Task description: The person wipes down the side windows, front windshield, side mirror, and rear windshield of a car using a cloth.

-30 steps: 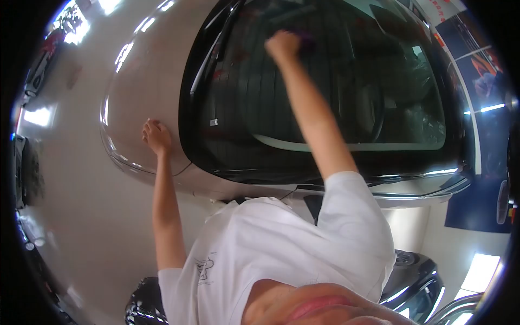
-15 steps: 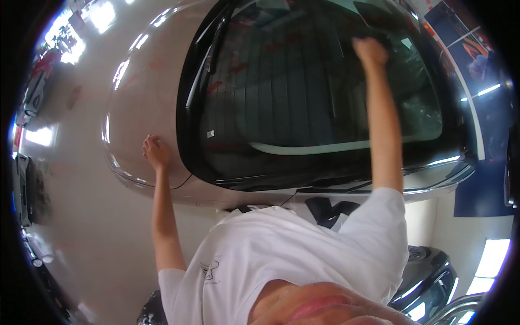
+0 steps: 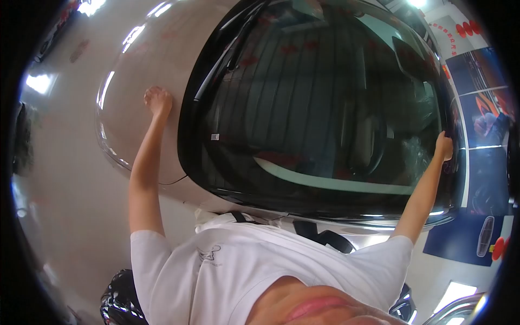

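A light-coloured car fills the middle, with its hood (image 3: 127, 70) on the left and its dark windshield (image 3: 303, 108) beside it. My left hand (image 3: 158, 100) rests on the hood near the windshield's base, fingers slightly bent and apart, holding nothing that I can see. At the far right edge of the glass is my right hand (image 3: 445, 147), its fingers closed. Whatever it may hold is hidden. A small pale sticker (image 3: 215, 137) is in the windshield's lower left corner. A black wiper (image 3: 241, 49) lies along its left side.
My white shirt (image 3: 260, 254) is close against the car's near side, beside a black part like a side mirror (image 3: 330, 238). Dark blue printed panels (image 3: 479, 173) stand on the right. Shiny light floor (image 3: 65, 162) extends on the left. Behind me is a glossy black object (image 3: 120, 298).
My right hand has moved right and nearer, from the middle of the glass to its far right edge. My left hand has slid farther forward over the hood. The view has shifted.
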### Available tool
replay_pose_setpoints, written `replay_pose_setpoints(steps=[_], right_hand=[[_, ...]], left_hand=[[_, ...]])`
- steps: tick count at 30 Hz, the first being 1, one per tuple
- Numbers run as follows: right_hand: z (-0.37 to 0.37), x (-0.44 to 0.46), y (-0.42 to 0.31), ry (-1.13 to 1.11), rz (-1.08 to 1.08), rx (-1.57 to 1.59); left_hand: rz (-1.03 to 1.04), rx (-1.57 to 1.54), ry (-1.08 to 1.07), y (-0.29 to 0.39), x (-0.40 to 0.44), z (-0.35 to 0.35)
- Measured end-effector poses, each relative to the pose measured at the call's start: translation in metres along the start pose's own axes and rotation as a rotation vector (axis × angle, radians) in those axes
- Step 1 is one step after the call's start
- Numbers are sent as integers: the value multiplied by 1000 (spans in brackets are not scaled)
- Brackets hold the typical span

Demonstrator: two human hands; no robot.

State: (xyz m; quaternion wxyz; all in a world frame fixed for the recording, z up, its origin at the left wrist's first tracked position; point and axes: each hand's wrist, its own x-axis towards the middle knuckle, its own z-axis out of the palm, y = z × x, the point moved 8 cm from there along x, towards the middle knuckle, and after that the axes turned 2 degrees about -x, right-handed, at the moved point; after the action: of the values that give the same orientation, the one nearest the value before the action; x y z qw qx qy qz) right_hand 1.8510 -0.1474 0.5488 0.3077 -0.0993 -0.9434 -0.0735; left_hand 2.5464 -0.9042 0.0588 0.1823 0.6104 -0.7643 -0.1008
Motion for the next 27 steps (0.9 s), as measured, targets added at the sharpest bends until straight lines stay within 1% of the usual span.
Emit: replay_pose_setpoints(steps=[1,3,5,7,8,9,11,13,14,16,17,19,21,22,23,25,27], right_hand=[[0,-1,-13,-11,-25,2],[4,-1,-48,-13,-68,-45],[4,-11,-97,0,-94,-41],[5,-24,-162,-71,-161,-24],[16,-30,-199,-105,-230,48],[14,-52,-243,-129,-232,129],[2,-120,-342,-171,-427,162],[-16,-204,-421,-218,-615,223],[-8,-238,-457,-194,-717,275],[-23,-330,-507,-164,-894,412],[-32,-376,-530,-219,-1027,404],[-47,-465,-549,-285,-1218,481],[-54,-545,-550,-257,-1397,466],[-61,-574,-540,-266,-1475,485],[-69,-597,-524,-270,-1555,512],[-76,-612,-486,-328,-1612,574],[-89,-598,-427,-334,-1639,652]], left_hand=[[-11,-5,-18,8,2,14],[-232,66,175,41,5,-16],[-245,54,146,39,6,-19],[-211,31,102,47,0,-13],[-216,53,113,46,-1,-14],[-227,73,144,46,6,-18],[-224,68,149,45,10,-16],[-223,79,150,45,9,-18],[-223,72,137,47,9,-20],[-228,63,122,45,5,-21],[-234,53,150,47,7,-23],[-215,42,158,53,2,-22],[-244,55,162,53,4,-28],[-248,62,132,49,6,-24],[-226,65,154,50,7,-25],[-232,66,153,46,7,-24],[-198,51,144,48,9,-28]])
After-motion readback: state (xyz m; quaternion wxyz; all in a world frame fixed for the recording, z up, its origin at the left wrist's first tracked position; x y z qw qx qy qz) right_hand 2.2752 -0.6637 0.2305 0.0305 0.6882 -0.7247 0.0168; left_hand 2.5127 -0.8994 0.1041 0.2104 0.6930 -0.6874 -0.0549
